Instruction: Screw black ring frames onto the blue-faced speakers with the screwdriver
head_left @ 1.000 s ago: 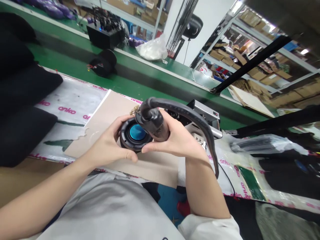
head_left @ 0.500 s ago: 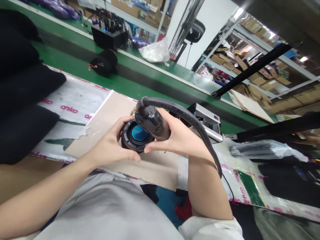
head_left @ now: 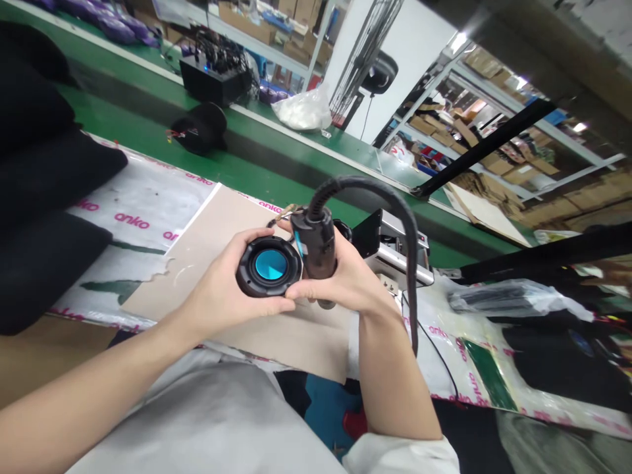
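Note:
A round black speaker (head_left: 270,264) with a shiny blue centre faces up towards me. My left hand (head_left: 223,280) is closed around its left side, thumb along the near rim. In my right hand (head_left: 345,280) is a dark cylindrical electric screwdriver (head_left: 317,247), its thick black cable looping up and over to the right. The tip of my right thumb touches the speaker's right edge. Thin wires (head_left: 285,214) show behind the speaker. Below both hands lies a beige cardboard sheet (head_left: 301,336) on the bench.
A metal-sided device (head_left: 402,253) stands right of my hands. Black cloth-like pieces (head_left: 54,178) fill the left. Across the green surface (head_left: 257,158) are a black cylinder (head_left: 200,128), a wired black box (head_left: 214,76) and a white plastic bag (head_left: 303,108). A plastic-wrapped bundle (head_left: 513,296) lies right.
The screwdriver has swung from leaning over the speaker to more upright at its right side. The blue centre is now fully uncovered, and the cable loop has shifted right.

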A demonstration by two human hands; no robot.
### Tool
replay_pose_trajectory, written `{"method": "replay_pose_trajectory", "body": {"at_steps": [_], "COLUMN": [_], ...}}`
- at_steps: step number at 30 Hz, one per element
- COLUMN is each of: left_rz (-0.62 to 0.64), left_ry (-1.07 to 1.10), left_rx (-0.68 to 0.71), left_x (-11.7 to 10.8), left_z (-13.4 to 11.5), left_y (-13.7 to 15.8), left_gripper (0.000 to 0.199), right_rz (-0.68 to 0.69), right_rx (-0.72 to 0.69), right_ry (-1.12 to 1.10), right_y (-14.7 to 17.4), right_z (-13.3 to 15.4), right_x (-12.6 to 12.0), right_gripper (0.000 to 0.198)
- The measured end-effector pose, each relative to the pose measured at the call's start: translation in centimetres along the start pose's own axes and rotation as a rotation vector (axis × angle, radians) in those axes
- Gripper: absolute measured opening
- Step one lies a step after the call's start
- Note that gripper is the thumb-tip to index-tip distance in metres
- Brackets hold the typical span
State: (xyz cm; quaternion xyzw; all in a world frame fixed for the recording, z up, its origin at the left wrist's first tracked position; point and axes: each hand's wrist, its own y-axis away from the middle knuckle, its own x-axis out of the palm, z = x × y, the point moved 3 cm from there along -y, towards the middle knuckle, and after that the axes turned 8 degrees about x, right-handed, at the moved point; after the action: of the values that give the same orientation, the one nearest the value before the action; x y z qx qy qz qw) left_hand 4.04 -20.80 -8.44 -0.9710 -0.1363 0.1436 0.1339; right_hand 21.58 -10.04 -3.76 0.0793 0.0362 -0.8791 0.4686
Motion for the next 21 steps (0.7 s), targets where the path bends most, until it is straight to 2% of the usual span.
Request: {"method": "replay_pose_trajectory", "body": {"at_steps": [3,5,8,13,16,21], "left_rz": [-0.005,-0.012,-0.028,-0.047,-0.016,0.016], "left_ry": [-0.052,-0.067,-0.091,-0.130,-0.123,-0.065], "left_rx": [-0.029,-0.037,-0.020,0.039,0.034,0.058], "left_x": [0.1,0.1,0.3,0.7,0.7,0.1], "left_z": [-0.5,-0.7,-0.9,-1.4,-1.4,-1.1], "left_y": [0.0,0.1,0.2,1.1,1.5,1.7], "left_gripper": [0.090,0.087,0.082,0.077,0.079,0.077], "right_rz": [-0.015,-0.019,-0.037,-0.201,-0.228,-0.274], "right_rx": [0.151,0.247,0.304,0.196,0.162,0.173], "right_ry": [-0.118,-0.164,-0.197,-0.088,-0.036,-0.106], "right_y": [1.0,1.5,2.0,2.8,3.2,3.6], "right_z": [-1.3,-2.3,-3.3,-3.4,-3.1,-3.0], "right_x": [-0.2,0.0,0.7,1.5,1.8,2.1], "right_gripper": [0.090,0.098,0.102,0.090,0.084,0.091]}}
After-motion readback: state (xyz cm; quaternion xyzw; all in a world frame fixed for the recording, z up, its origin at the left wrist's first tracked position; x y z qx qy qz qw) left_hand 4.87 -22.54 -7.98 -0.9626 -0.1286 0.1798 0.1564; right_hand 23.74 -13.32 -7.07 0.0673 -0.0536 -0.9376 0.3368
